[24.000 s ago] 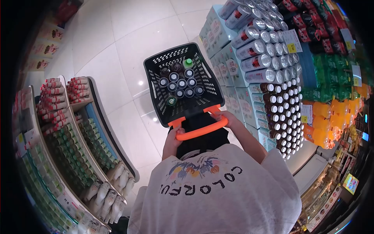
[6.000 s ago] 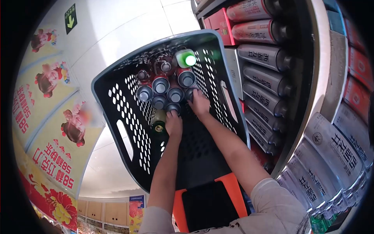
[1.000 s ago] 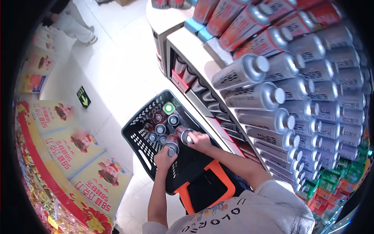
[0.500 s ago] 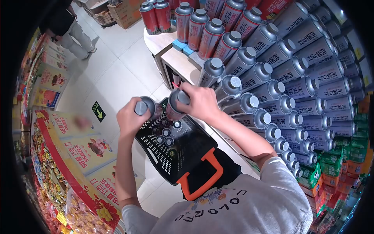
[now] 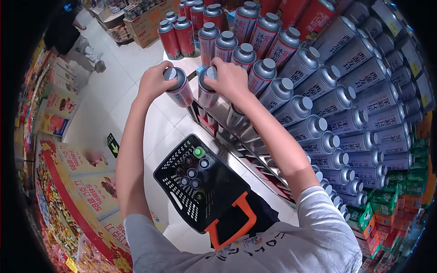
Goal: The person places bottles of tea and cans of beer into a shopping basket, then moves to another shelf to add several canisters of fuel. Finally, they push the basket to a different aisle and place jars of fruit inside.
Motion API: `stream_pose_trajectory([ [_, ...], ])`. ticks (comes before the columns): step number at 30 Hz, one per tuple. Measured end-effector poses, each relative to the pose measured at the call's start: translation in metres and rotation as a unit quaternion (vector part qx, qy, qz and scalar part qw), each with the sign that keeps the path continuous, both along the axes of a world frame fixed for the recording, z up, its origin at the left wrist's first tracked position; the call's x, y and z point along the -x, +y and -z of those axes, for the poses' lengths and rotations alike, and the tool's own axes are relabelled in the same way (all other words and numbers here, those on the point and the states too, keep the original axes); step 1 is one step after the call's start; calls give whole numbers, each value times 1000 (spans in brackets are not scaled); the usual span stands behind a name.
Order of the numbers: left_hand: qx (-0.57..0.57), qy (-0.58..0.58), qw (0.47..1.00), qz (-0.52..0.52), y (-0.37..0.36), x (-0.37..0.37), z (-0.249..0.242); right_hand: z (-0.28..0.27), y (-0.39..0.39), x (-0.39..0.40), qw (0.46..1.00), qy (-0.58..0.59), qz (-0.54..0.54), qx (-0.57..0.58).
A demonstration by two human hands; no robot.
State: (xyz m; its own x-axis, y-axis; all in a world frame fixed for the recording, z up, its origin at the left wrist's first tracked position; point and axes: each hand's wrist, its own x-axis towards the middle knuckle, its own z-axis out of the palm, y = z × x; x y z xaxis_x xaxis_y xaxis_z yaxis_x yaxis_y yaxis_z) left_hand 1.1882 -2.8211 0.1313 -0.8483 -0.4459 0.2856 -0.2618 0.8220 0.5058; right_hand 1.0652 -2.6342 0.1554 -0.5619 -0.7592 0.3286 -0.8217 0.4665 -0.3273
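My left hand (image 5: 155, 83) is wrapped round the top of a red-and-silver metal bottle (image 5: 181, 93) with a grey cap, held off the shelf's near corner. Beside it, my right hand (image 5: 232, 81) grips the neck of a second metal bottle (image 5: 207, 96) of similar look, close over the light shelf top. A short gap separates the two bottles. Below my arms is a black shopping basket (image 5: 223, 177) with an orange handle (image 5: 249, 217). Inside lie several dark bottles and one with a bright green cap (image 5: 199, 152).
Rows of silver metal bottles (image 5: 314, 127) crowd the right side, close to my right forearm. Red metal bottles (image 5: 185, 36) stand ahead on the shelf. On the left is a yellow-and-red candy display (image 5: 98, 182). A person (image 5: 82, 48) stands at the far left on the tiled floor (image 5: 145, 59).
Both hands have moved forward with their bottles, from over the basket to the shelf's near edge. The basket now shows more fully, including the green-capped bottle.
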Motion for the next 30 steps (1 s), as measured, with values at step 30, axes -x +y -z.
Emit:
stream_pose_trajectory([
  [30, 38, -71, 962, 260, 5, 123, 34, 45, 3, 30, 981, -11, 136, -135],
])
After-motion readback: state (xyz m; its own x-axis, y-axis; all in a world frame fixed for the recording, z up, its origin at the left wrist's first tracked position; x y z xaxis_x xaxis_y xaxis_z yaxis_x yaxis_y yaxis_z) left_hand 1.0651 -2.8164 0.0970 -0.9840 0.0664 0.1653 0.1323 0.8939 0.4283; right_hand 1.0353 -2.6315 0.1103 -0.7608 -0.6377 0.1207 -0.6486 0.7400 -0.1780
